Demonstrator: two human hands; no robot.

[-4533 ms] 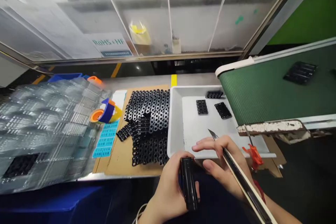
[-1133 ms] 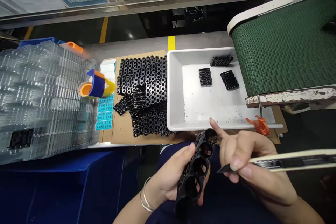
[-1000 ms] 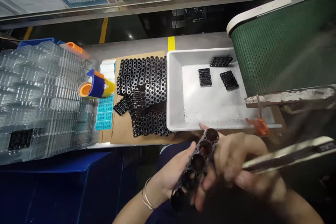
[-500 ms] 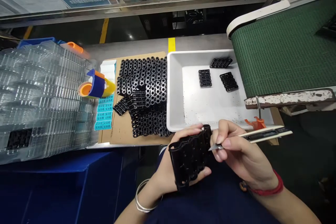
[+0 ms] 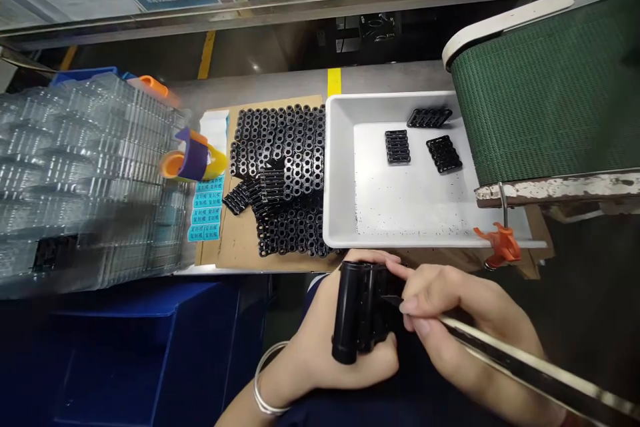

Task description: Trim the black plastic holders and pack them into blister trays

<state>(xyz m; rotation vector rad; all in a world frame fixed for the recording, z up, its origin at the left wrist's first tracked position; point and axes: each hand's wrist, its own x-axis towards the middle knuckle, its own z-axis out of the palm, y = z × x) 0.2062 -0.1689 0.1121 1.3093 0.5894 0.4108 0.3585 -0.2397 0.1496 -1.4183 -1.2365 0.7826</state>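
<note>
My left hand [image 5: 320, 340] is closed around a black ribbed plastic part [image 5: 353, 310], held upright in front of the white tray. Its fingers wrap behind the part, and the thumb lies along the lower edge. In my right hand [image 5: 465, 310] is a utility knife [image 5: 515, 357], pinched close to the blade. The dark blade tip points left and lies at the face of the part; whether it touches is hard to make out. The knife's long pale handle slants down to the right.
The white tray [image 5: 410, 235] holds 3 black parts. Many more lie stacked on cardboard [image 5: 225, 250] to its left, beside blue labels [image 5: 206, 213] and a tape roll [image 5: 193, 157]. Clear plastic trays [image 5: 125, 173] rise at far left. A green conveyor belt [image 5: 550, 93] stands at right, an orange clamp [image 5: 500, 245] below it.
The part has turned in my left hand, showing its rounded side. My right hand has tilted the knife, its handle swinging down toward the lower right. The view has shifted slightly.
</note>
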